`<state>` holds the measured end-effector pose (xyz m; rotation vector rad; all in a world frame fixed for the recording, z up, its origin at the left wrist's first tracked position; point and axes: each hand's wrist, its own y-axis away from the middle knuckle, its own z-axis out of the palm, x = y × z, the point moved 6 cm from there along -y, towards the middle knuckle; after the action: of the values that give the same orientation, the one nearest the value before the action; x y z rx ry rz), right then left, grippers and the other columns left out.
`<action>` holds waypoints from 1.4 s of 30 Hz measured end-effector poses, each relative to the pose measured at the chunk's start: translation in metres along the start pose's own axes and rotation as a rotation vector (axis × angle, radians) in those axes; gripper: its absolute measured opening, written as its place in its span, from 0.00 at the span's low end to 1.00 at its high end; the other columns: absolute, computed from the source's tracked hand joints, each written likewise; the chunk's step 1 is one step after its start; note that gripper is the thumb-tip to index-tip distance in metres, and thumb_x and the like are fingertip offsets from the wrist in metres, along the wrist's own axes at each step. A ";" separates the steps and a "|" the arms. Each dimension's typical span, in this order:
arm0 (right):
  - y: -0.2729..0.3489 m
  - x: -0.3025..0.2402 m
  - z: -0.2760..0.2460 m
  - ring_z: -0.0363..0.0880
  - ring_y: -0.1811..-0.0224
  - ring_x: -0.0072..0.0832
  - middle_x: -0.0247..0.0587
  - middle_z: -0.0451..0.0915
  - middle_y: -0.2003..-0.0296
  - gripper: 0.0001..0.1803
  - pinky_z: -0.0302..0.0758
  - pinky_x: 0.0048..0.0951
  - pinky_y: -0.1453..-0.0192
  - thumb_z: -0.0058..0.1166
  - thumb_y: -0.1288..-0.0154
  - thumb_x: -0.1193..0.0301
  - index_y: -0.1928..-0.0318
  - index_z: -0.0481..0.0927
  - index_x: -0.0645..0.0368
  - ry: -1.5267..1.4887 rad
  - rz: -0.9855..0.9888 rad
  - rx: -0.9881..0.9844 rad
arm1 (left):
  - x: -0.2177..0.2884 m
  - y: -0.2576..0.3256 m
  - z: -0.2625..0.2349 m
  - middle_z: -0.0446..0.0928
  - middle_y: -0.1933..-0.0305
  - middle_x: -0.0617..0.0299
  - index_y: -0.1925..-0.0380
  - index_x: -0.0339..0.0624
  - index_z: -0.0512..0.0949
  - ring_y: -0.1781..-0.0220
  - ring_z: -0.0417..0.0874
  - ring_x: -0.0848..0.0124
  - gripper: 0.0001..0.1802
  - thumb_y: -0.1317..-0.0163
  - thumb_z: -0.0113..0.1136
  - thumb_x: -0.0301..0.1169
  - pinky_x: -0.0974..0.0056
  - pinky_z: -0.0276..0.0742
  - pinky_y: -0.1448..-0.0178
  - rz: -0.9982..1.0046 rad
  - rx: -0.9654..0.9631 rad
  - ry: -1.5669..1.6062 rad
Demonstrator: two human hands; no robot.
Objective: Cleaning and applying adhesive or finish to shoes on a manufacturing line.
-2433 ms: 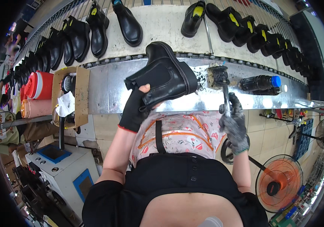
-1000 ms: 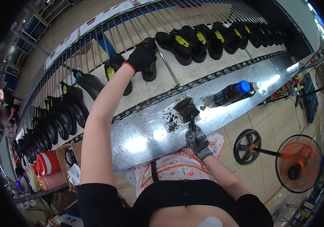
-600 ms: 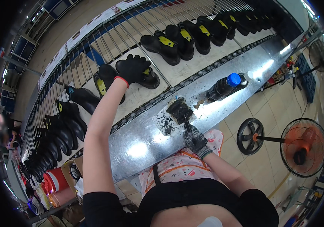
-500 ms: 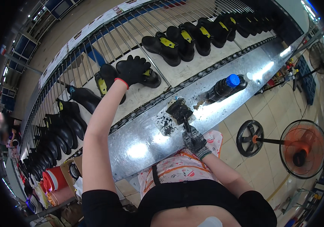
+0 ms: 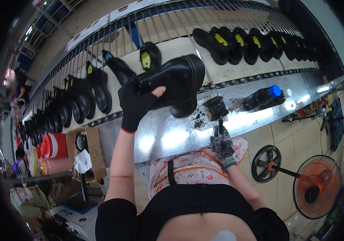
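My left hand [image 5: 134,105], in a black glove with a bare thumb tip, grips a black boot [image 5: 180,76] and holds it tilted above the metal ledge [image 5: 160,134]. Another rounded black shoe part [image 5: 185,108] shows below that boot; whether it is a second boot I cannot tell. My right hand [image 5: 223,148], in a grey knit glove, is closed round a slim dark-handled tool [image 5: 221,127]. The tool's far end meets a black-smeared pad [image 5: 216,107] on the ledge; its tip is hard to make out. Behind the held boot stands another black boot [image 5: 150,56] with a yellow patch.
Rows of black boots stand on the pale conveyor, left [image 5: 75,98] and right [image 5: 252,46]. A chain [image 5: 256,76] runs along its near side. Dark bottles, one blue-capped [image 5: 260,98], lie on the ledge. A cardboard box [image 5: 93,152] sits left; a fan [image 5: 316,186] stands right.
My left hand has lifted a boot off the conveyor and drawn it nearer, over the ledge. My right hand keeps the tool at the black pad. The view has shifted left.
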<state>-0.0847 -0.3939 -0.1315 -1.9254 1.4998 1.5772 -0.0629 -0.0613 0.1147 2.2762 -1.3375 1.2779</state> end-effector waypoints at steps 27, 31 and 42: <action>0.028 -0.169 -0.072 0.81 0.61 0.28 0.50 0.79 0.53 0.27 0.82 0.25 0.67 0.60 0.39 0.74 0.39 0.72 0.56 -0.749 -0.032 -0.427 | 0.013 0.118 -0.060 0.76 0.79 0.63 0.72 0.41 0.78 0.78 0.78 0.70 0.25 0.67 0.82 0.39 0.67 0.74 0.71 0.012 0.163 -0.170; 0.036 -0.251 -0.086 0.79 0.49 0.39 0.47 0.80 0.51 0.25 0.77 0.37 0.45 0.58 0.44 0.79 0.43 0.76 0.58 0.300 -0.760 -0.249 | 0.013 0.119 -0.059 0.76 0.78 0.63 0.72 0.41 0.79 0.78 0.78 0.69 0.25 0.67 0.82 0.39 0.67 0.74 0.70 0.016 0.154 -0.186; 0.038 -0.269 -0.075 0.76 0.43 0.44 0.43 0.77 0.43 0.27 0.76 0.38 0.42 0.56 0.42 0.74 0.39 0.75 0.52 0.471 -0.838 -0.340 | 0.014 0.121 -0.060 0.78 0.77 0.62 0.71 0.39 0.80 0.77 0.80 0.68 0.24 0.66 0.82 0.39 0.66 0.75 0.70 0.014 0.147 -0.179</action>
<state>-0.0419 -0.3165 0.1364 -2.7269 0.3621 1.0614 -0.1901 -0.1047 0.1334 2.5394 -1.3582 1.2399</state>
